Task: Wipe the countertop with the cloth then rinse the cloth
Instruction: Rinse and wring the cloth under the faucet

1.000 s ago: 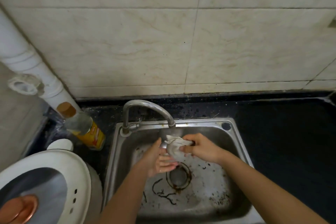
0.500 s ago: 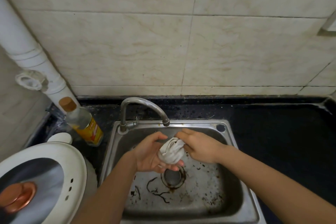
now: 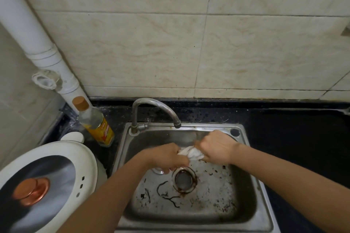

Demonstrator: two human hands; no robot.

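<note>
A small white cloth [image 3: 191, 153], bunched and twisted, is held over the steel sink [image 3: 248, 185]. My left hand [image 3: 166, 157] grips its left end in a fist, knuckles up. My right hand [image 3: 216, 147] grips its right end, also in a fist. Only a short piece of cloth shows between the two fists. Both hands hang below and in front of the curved faucet [image 3: 157, 108], above the round drain [image 3: 184, 178]. Dark countertop [image 3: 293, 130] runs along the right of the sink.
An oil bottle [image 3: 96, 123] with a brown cap leans at the sink's left rim. A white rice cooker [image 3: 43, 185] with a copper knob fills the lower left. A white pipe [image 3: 37, 43] runs down the left wall. Dark scraps lie on the sink floor.
The cloth was cupped loosely between open palms under the spout. Both hands have since closed into fists on its ends and turned knuckles up, twisting it a little lower over the drain.
</note>
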